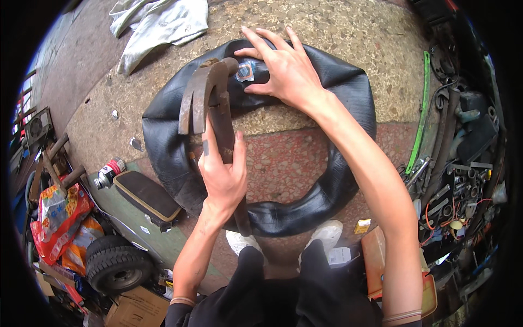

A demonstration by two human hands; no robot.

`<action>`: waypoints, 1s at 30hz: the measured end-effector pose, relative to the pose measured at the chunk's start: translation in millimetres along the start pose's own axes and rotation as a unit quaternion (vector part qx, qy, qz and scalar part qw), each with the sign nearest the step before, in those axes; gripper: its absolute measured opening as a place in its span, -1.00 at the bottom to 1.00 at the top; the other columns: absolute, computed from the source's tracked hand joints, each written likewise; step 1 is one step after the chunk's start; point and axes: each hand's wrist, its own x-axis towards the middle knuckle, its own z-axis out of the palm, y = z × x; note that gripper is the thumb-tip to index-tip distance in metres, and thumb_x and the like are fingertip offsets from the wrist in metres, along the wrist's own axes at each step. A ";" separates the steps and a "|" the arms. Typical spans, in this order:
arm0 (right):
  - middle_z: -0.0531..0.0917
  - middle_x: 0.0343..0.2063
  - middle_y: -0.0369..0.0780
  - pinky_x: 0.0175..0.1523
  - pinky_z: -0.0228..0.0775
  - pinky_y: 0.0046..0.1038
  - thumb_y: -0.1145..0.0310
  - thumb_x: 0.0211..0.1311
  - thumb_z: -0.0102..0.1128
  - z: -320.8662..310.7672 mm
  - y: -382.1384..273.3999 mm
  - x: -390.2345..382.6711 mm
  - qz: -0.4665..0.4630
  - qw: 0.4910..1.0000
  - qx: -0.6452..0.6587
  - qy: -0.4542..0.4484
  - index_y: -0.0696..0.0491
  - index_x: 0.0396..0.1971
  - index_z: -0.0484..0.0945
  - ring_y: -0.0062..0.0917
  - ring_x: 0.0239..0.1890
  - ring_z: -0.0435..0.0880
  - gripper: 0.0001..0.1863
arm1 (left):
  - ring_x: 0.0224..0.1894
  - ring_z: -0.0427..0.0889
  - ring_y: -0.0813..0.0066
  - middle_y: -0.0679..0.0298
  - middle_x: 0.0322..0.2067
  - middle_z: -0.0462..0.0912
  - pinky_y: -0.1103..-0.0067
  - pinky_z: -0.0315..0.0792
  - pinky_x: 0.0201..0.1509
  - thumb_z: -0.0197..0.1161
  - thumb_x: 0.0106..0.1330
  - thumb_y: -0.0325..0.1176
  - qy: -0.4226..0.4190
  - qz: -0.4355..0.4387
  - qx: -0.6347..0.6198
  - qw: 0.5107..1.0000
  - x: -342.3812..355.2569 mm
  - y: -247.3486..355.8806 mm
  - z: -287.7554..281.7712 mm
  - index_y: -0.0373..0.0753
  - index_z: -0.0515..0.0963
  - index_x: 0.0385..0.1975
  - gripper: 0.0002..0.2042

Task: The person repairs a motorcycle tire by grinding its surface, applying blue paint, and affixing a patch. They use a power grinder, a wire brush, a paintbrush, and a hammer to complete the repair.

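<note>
A rusty claw hammer (221, 122) is gripped round its handle by my left hand (222, 177). Its head is raised over the far left part of a black rubber inner tube (350, 104), which lies on the ground before my feet. Close to the hammer's striking face, a small patch with a clear film and a blue and orange centre (245, 71) sits on the tube. My right hand (290, 73) rests spread on the tube just right of this patch, holding nothing, with thumb and fingers on either side of it.
Far left lies a pale cloth (166, 24). At left are a dark zipped case (146, 197), a small can (110, 172), and a small wheel (121, 271). A green strip (420, 120) and many metal tools (466, 191) lie along the right. My shoes (327, 235) stand at the tube's near edge.
</note>
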 end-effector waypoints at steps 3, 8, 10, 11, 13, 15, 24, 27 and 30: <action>0.62 0.21 -0.33 0.57 -0.11 0.05 0.16 -0.11 0.62 -0.5 2.3 0.1 0.000 1.000 -0.002 0.003 -0.12 0.48 0.22 -0.35 0.45 0.33 0.08 | -0.22 0.57 0.55 0.11 -0.09 0.68 0.56 0.50 -0.10 0.21 0.44 -0.55 -0.046 -0.051 0.038 0.997 5.1 -6.6 5.0 -0.38 0.12 0.48 -0.36; 0.63 0.20 -0.41 0.58 -0.11 0.05 0.16 -0.08 0.61 -1.9 2.2 0.2 -0.003 1.000 -0.003 0.005 -0.11 0.50 0.17 -0.37 0.45 0.32 0.10 | -0.36 0.49 0.68 0.11 -0.21 0.65 0.68 0.45 -0.28 0.22 0.44 -0.54 -0.004 0.021 0.023 0.999 -1.3 -9.9 7.7 -0.34 0.10 0.50 -0.34; 0.66 0.15 -0.38 0.57 -0.07 0.03 0.16 -0.15 0.65 -0.8 1.9 0.1 -0.007 1.000 -0.008 0.024 -0.05 0.44 0.25 -0.38 0.42 0.37 0.08 | -0.41 0.48 0.67 0.13 -0.24 0.64 0.66 0.44 -0.34 0.21 0.44 -0.54 -0.026 0.021 0.066 0.997 6.2 -5.9 11.1 -0.33 0.08 0.51 -0.33; 0.68 0.13 -0.37 0.56 -0.06 0.02 0.16 -0.18 0.67 -0.2 1.2 -0.5 -0.009 0.999 -0.011 0.033 -0.02 0.42 0.29 -0.39 0.41 0.39 0.07 | -0.44 0.47 0.66 0.14 -0.26 0.63 0.65 0.44 -0.36 0.21 0.44 -0.54 -0.028 0.025 0.072 0.997 6.9 -4.7 11.7 -0.32 0.08 0.51 -0.33; 0.67 0.13 -0.36 0.56 -0.06 0.03 0.17 -0.19 0.67 0.6 2.7 -0.1 -0.007 1.000 0.008 0.029 -0.03 0.42 0.29 -0.39 0.41 0.39 0.07 | -0.48 0.43 0.71 0.22 -0.30 0.62 0.67 0.40 -0.41 0.20 0.46 -0.54 -0.027 -0.006 0.045 0.999 5.7 -2.7 6.9 -0.30 0.08 0.51 -0.34; 0.67 0.14 -0.37 0.56 -0.05 0.03 0.18 -0.19 0.68 1.9 1.4 -0.7 -0.005 0.999 0.019 0.029 -0.02 0.42 0.30 -0.39 0.41 0.39 0.07 | -0.51 0.39 0.79 0.29 -0.32 0.60 0.71 0.36 -0.45 0.19 0.47 -0.53 -0.011 -0.052 -0.003 0.999 2.0 -2.8 5.7 -0.27 0.10 0.52 -0.35; 0.69 0.11 -0.40 0.57 -0.08 0.03 0.16 -0.19 0.68 2.7 3.9 -1.1 -0.010 0.999 0.017 0.036 -0.01 0.46 0.20 -0.40 0.42 0.37 0.14 | -0.30 0.68 0.22 -0.05 -0.23 0.68 0.47 0.52 -0.28 0.23 0.41 -0.55 -0.043 -0.042 0.056 0.997 3.5 -6.9 12.4 -0.44 0.10 0.46 -0.34; 0.69 0.11 -0.40 0.57 -0.09 0.03 0.15 -0.19 0.67 3.7 5.9 -3.2 -0.015 0.999 0.015 0.035 -0.01 0.46 0.21 -0.41 0.42 0.37 0.14 | -0.45 0.73 0.27 -0.05 -0.34 0.74 0.37 0.52 -0.38 0.25 0.39 -0.55 -0.051 -0.037 0.065 0.996 14.5 1.7 6.3 -0.49 0.09 0.45 -0.32; 0.69 0.10 -0.41 0.57 -0.08 0.02 0.15 -0.21 0.68 5.6 6.9 -1.4 -0.012 0.999 0.019 0.040 -0.01 0.45 0.22 -0.42 0.42 0.37 0.14 | -0.32 0.74 0.44 -0.19 -0.02 0.66 0.50 0.58 -0.25 0.22 0.41 -0.55 0.009 -0.076 -0.054 0.996 -1.0 7.5 -2.3 -0.42 0.08 0.48 -0.32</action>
